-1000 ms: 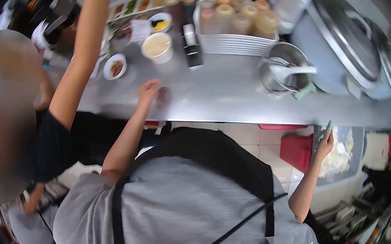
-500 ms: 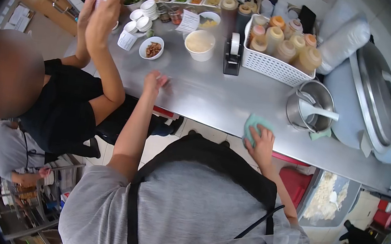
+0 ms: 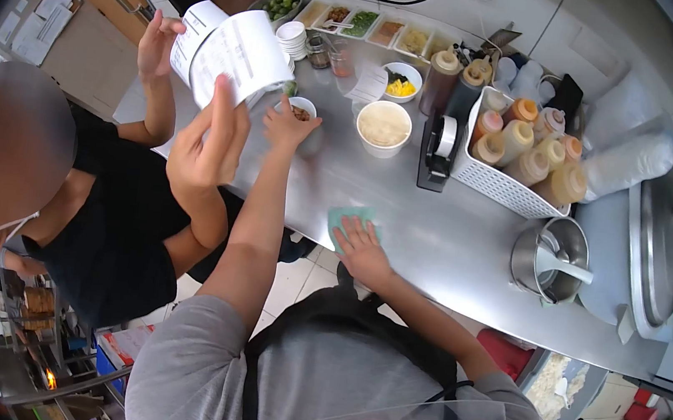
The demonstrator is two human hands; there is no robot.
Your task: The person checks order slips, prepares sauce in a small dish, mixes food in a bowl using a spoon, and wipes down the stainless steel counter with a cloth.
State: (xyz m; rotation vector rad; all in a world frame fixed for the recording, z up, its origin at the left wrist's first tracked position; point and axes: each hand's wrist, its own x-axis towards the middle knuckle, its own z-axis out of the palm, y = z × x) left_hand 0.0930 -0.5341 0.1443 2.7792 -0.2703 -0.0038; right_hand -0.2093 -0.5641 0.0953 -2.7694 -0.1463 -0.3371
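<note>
My right hand [image 3: 363, 249] lies flat, fingers spread, on a green cloth [image 3: 344, 219] by the counter's front edge. Further left, my left hand [image 3: 289, 127] reaches to a small white bowl [image 3: 309, 106] of brown pieces. Its fingers are apart at the bowl's near side; I cannot tell whether they press on it. To the right stands a white cup [image 3: 382, 136] with pale contents. Beside my left arm, a co-worker's hand [image 3: 208, 148] is raised near long white printed slips [image 3: 246, 56], with their other hand [image 3: 157, 45] at the slips' far side.
On the steel counter [image 3: 449, 249] stand a tape dispenser [image 3: 436, 151], a white basket [image 3: 499, 184] of sauce bottles and a metal pot [image 3: 549, 261]. Topping trays [image 3: 365, 27] line the back, near a bowl [image 3: 402, 84] with yellow pieces. Large lids [image 3: 654, 257] lean at right.
My right hand has slid left along the counter's edge with the cloth. The left hand has moved forward to the small bowl. My view has shifted, and the co-worker's slips are nearer.
</note>
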